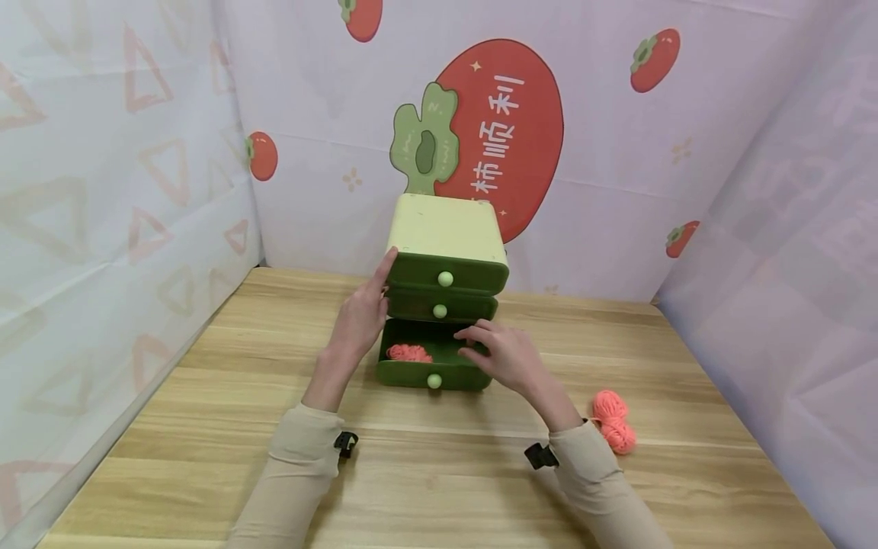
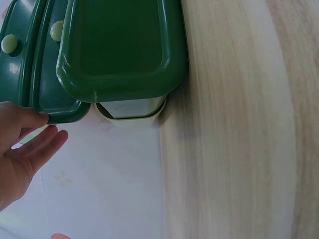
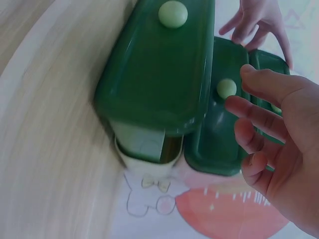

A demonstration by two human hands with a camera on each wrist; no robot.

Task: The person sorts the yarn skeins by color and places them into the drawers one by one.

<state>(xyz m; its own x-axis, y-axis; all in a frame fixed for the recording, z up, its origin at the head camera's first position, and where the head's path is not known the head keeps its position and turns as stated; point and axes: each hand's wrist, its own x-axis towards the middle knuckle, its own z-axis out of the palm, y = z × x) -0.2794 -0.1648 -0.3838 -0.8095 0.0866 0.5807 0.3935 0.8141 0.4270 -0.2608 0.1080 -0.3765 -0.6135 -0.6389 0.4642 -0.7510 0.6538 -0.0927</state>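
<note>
A small chest of drawers [image 1: 446, 225] has a cream top and dark green drawer fronts with pale round knobs. Its bottom drawer [image 1: 405, 374] is pulled out, and a coral skein of yarn [image 1: 409, 353] lies in its left part. My left hand [image 1: 358, 316] touches the left side of the chest; in the left wrist view its thumb [image 2: 37, 118] meets the edge of a closed drawer front. Over the right part of the pulled-out drawer hovers my right hand [image 1: 504, 354], fingers loosely bent and nothing between them. The right wrist view shows that hand [image 3: 286, 144] before the upper drawers.
Another coral skein of yarn [image 1: 613, 422] lies on the wooden table [image 1: 425, 473], beside my right forearm. Behind the chest hangs a printed backdrop [image 1: 315, 84] with red fruit, and cloth walls flank the table left and right.
</note>
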